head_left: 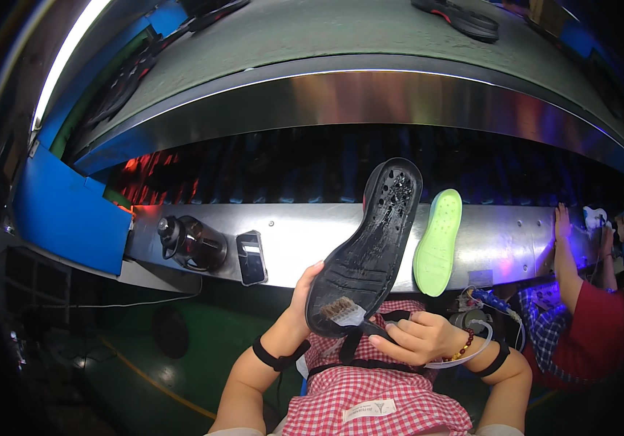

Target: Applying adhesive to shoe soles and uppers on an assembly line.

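Observation:
My left hand point(301, 296) is closed around the near left edge of a large black shoe sole point(365, 254), tilted with its hollow inner face up. Wet-looking shiny streaks run along that face, heaviest by the holes at the far end. A brush point(348, 312) with brown bristles lies against the near end of the sole. Its dark handle is gripped by the fingers of my right hand point(419, 338). Just right of the black sole, a bright green shoe sole point(439, 243) rests on the metal ledge point(312, 225).
On the ledge at left stand a dark bottle point(194, 243) and a phone point(251, 258). Beyond is a raised green conveyor belt point(312, 36) carrying dark shoes point(464, 20). At right, a co-worker's arm point(566, 251) reaches onto the ledge. A blue panel point(72, 211) borders the left.

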`<state>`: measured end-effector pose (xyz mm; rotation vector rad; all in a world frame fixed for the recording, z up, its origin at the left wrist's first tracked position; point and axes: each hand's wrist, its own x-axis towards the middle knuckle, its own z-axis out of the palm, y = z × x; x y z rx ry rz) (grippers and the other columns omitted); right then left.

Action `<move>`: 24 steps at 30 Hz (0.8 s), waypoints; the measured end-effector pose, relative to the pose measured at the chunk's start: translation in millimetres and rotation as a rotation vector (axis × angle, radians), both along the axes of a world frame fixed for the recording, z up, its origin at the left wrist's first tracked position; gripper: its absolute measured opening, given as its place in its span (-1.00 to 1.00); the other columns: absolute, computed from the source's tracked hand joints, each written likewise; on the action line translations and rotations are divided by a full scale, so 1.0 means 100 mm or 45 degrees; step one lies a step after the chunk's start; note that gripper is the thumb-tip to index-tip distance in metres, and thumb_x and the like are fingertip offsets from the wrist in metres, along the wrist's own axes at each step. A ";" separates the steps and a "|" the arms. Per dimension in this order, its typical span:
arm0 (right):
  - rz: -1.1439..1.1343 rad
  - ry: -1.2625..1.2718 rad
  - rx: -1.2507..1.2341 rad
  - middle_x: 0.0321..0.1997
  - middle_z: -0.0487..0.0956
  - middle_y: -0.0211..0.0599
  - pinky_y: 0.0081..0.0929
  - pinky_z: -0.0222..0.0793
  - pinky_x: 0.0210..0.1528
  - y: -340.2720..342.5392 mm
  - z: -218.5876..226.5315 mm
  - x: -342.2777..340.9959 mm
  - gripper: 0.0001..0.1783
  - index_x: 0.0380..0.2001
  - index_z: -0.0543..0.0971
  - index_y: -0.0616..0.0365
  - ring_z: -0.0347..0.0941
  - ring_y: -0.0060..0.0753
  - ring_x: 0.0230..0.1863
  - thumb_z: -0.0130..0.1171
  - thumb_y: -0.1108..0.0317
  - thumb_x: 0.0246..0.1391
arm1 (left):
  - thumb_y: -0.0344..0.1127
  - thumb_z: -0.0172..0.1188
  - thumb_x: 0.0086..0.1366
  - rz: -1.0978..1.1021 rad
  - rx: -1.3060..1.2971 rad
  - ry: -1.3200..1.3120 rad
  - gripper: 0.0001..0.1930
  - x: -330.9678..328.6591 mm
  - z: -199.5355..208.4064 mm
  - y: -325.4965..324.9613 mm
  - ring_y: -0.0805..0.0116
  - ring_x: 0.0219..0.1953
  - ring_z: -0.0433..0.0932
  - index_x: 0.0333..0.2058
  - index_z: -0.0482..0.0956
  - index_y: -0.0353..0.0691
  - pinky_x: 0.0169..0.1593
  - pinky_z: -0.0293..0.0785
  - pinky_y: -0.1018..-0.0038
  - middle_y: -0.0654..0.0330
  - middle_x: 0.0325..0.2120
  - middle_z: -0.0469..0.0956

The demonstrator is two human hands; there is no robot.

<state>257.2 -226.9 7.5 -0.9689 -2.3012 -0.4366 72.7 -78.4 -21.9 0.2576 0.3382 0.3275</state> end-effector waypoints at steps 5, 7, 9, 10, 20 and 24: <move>-0.019 -0.052 0.066 -0.42 0.40 -0.54 -0.72 0.09 -0.50 0.01 -0.01 0.02 -0.61 -0.11 0.51 0.04 0.31 -0.67 -0.48 0.14 0.31 -0.11 | 0.01 -0.28 0.26 0.013 0.031 -0.001 -0.39 0.00 0.02 -0.01 0.01 0.00 0.42 0.12 0.18 -0.37 0.09 0.32 0.15 -0.14 0.03 0.33; -0.006 -0.066 0.085 -0.43 0.40 -0.52 -0.71 0.12 -0.50 0.01 0.00 0.02 -0.61 -0.12 0.51 0.07 0.32 -0.65 -0.48 0.15 0.30 -0.11 | 0.00 -0.28 0.26 0.012 0.034 0.005 -0.40 0.00 0.02 -0.02 0.03 0.00 0.42 0.12 0.18 -0.37 0.10 0.32 0.16 -0.14 0.02 0.34; 0.019 0.088 -0.079 -0.45 0.43 -0.48 -0.69 0.16 -0.50 0.01 0.00 0.02 -0.61 -0.13 0.52 0.10 0.35 -0.60 -0.50 0.16 0.33 -0.11 | -0.01 -0.26 0.26 0.055 0.030 0.011 -0.41 -0.01 -0.02 -0.01 0.06 0.01 0.42 0.11 0.20 -0.37 0.10 0.32 0.19 -0.12 0.02 0.35; 0.041 0.243 -0.246 -0.47 0.45 -0.44 -0.66 0.20 -0.51 0.02 0.00 0.01 -0.62 -0.14 0.52 0.13 0.37 -0.56 -0.51 0.18 0.37 -0.11 | -0.01 -0.26 0.26 0.059 0.033 0.011 -0.41 -0.02 -0.04 -0.01 0.06 0.01 0.42 0.11 0.20 -0.37 0.10 0.32 0.19 -0.12 0.02 0.35; -0.135 0.971 -0.635 -0.56 0.52 -0.20 -0.47 0.37 -0.50 0.13 -0.03 0.09 -0.77 -0.32 0.55 0.29 0.46 -0.33 -0.59 0.13 0.52 -0.14 | 0.03 -0.24 0.24 -0.027 -0.015 -0.081 -0.39 0.05 -0.05 0.02 -0.01 0.03 0.37 0.11 0.20 -0.35 0.12 0.28 0.10 -0.12 0.04 0.31; -0.281 1.614 -0.725 -0.55 0.52 -0.25 -0.61 0.31 -0.58 -0.11 0.13 0.37 -0.79 -0.31 0.55 0.29 0.43 -0.48 -0.62 0.04 0.45 -0.04 | 0.01 -0.18 0.23 -0.150 -0.083 -0.164 -0.37 -0.09 -0.04 0.08 -0.03 0.06 0.35 0.15 0.16 -0.34 0.10 0.29 0.06 -0.13 0.08 0.27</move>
